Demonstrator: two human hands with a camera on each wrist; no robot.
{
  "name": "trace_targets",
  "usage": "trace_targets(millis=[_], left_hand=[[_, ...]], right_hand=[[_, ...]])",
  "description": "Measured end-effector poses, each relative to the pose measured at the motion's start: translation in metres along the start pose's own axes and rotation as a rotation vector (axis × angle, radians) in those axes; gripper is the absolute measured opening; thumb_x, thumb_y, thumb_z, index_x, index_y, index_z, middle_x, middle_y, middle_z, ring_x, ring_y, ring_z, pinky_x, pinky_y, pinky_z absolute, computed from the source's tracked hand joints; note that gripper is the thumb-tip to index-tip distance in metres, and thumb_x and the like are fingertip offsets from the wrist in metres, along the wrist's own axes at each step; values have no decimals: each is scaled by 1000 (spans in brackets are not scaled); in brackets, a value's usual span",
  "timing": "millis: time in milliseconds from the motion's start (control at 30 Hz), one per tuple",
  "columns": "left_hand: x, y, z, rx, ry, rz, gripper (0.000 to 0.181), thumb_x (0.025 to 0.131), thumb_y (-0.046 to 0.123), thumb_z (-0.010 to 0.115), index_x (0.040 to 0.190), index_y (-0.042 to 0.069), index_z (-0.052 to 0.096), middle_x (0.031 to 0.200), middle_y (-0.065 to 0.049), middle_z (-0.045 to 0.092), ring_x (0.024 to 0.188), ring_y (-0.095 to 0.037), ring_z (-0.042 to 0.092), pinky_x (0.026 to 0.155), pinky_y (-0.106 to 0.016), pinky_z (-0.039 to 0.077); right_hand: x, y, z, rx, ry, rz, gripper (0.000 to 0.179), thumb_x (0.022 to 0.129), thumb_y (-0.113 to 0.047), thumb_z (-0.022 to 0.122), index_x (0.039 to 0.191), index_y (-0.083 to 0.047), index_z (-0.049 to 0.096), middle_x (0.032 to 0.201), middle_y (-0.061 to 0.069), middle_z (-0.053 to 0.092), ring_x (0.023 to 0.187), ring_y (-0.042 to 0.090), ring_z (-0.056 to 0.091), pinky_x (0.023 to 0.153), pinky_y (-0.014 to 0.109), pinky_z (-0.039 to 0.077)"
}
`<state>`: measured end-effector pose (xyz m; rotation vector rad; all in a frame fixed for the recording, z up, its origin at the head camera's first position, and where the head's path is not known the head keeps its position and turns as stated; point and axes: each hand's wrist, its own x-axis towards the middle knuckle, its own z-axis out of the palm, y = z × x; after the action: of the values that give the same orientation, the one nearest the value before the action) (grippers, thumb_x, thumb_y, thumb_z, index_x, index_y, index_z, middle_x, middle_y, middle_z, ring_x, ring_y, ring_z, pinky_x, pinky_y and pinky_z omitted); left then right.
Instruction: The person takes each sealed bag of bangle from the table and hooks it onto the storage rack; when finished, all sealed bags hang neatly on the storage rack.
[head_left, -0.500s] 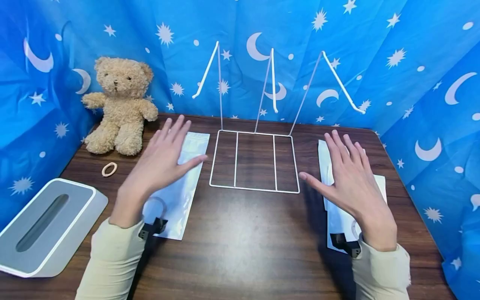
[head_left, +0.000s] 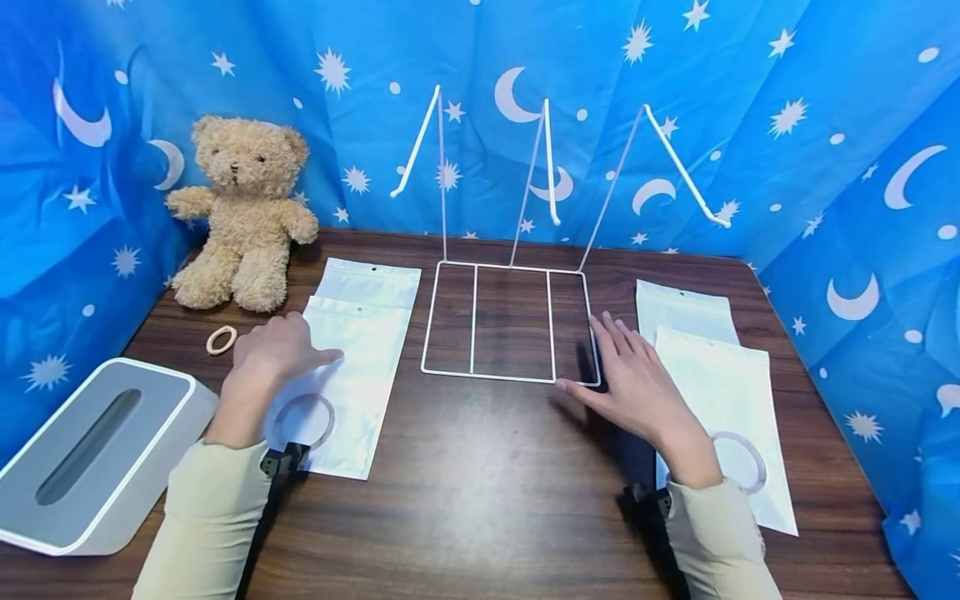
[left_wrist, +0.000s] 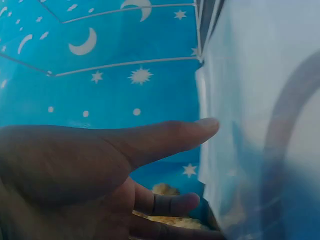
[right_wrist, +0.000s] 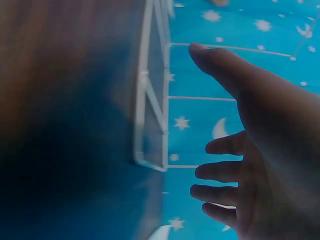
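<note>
My left hand [head_left: 273,354] hovers at the left edge of two overlapping white zip pouches [head_left: 367,350], its thumb stretched out over the front one. A ring shape [head_left: 330,421] shows on that pouch's lower part. Just left of the hand lies a small wooden ring [head_left: 221,340]. My right hand [head_left: 637,383] has its fingers spread at the front right corner of a white wire rack [head_left: 510,379] with three hooked arms. Nothing is between its fingers in the right wrist view. Beside it are two more white pouches [head_left: 735,375], the front one with a ring shape [head_left: 757,458].
A teddy bear [head_left: 243,208] sits at the back left. The grey-topped tissue box [head_left: 161,467] stands at the left edge, close to the left forearm. Blue star-and-moon cloth [head_left: 465,50] walls the dark wooden table [head_left: 480,500] at the back and sides.
My left hand has drawn back left and down, off most of the left pouches. My right hand has moved left from the right pouches to the rack's front corner.
</note>
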<state>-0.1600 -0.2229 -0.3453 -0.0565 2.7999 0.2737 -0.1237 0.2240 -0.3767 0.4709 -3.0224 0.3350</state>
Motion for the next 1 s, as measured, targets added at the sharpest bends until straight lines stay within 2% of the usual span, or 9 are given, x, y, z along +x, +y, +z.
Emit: trace_targets(millis=[167,367,433,500,633,700,767,867,1000], left_hand=[[1,1,4,18,-36,-8,94,84,60,66,127,-19,42,118,-40,46,101,-55,52,78,-62,45],[1,-1,4,4,-12,-8,93,83,56,70,127,-21,41,119,-42,43,105,-56,48,82,-64,43],[1,-2,4,-11,4,-1,89,83,52,72,126,-20,42,120,-43,41,106,-56,47,82,-64,43],[2,-6,3,-49,24,22,70,84,44,74,116,-14,50,113,-38,46,100,-52,50,75,-60,45],[6,-15,1,-197,112,146,26,84,19,77,93,3,59,97,-23,56,85,-39,52,65,-46,42],[9,-20,1,-278,159,229,13,84,9,75,90,7,64,94,-16,58,84,-33,49,65,-41,39],[10,-22,-1,-342,192,307,13,85,1,73,95,9,70,101,-16,61,86,-31,48,67,-39,38],[12,-24,-2,-371,233,415,26,86,-4,71,107,11,74,103,-13,64,84,-28,47,66,-37,38],[12,-22,-6,-386,249,469,33,86,-2,72,114,16,75,93,-7,65,75,-23,46,57,-33,38]], right_hand=[[0,8,17,8,-49,44,106,84,-71,58,151,4,26,153,29,27,140,45,24,113,57,19],[-2,15,32,57,-79,97,109,84,-72,56,152,6,21,155,27,24,142,43,22,114,56,19],[-3,16,36,78,-78,102,110,84,-72,56,153,6,19,156,27,23,143,42,19,114,55,18],[-2,18,40,89,-64,94,109,85,-71,56,153,6,19,156,26,21,144,41,18,114,55,17],[0,22,49,107,-25,68,108,86,-69,57,153,6,17,158,25,19,145,39,16,114,54,17],[1,24,53,115,-7,63,109,86,-70,57,153,5,16,158,25,17,145,39,15,114,55,17],[2,25,56,122,10,62,109,85,-70,56,154,5,16,159,24,16,146,38,14,114,55,17],[3,27,59,132,26,66,109,86,-70,56,154,4,15,159,23,15,146,37,13,114,55,17],[3,28,61,134,42,72,109,85,-70,57,154,4,16,159,23,15,146,37,13,114,56,17]])
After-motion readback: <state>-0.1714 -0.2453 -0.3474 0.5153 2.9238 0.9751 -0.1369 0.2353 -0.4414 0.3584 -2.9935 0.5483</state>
